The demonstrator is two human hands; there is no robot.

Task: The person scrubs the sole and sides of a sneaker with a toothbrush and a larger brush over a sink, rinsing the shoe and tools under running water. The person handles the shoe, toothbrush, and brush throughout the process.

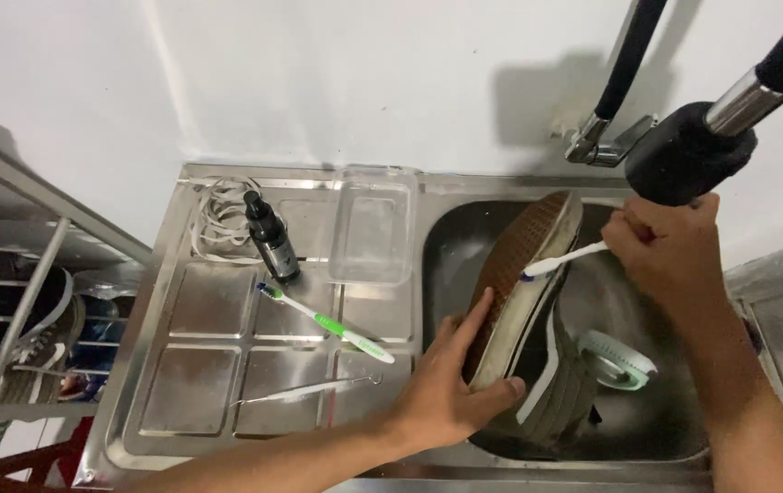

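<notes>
The shoe (524, 310) stands on its side in the sink (656, 429), sole up, and the left hand (451, 383) grasps it at 7 o'clock while the right hand (661, 242), closed on a white toothbrush (560, 263), sets the bristles on the sole edge at 12 o'clock. To scrub well, I think the left hand should hold the shoe firm against the basin, with short strokes along the rim. A green toothbrush (327, 322) and a dark bottle (271, 237) lie at 9 o'clock on the drainboard (199, 402).

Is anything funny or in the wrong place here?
Yes. A shoe stands tipped on its side in the kitchen-style sink, sole up. The left hand steadies it while the right hand presses a toothbrush against the sole. A second toothbrush lies on the drainboard.
</notes>
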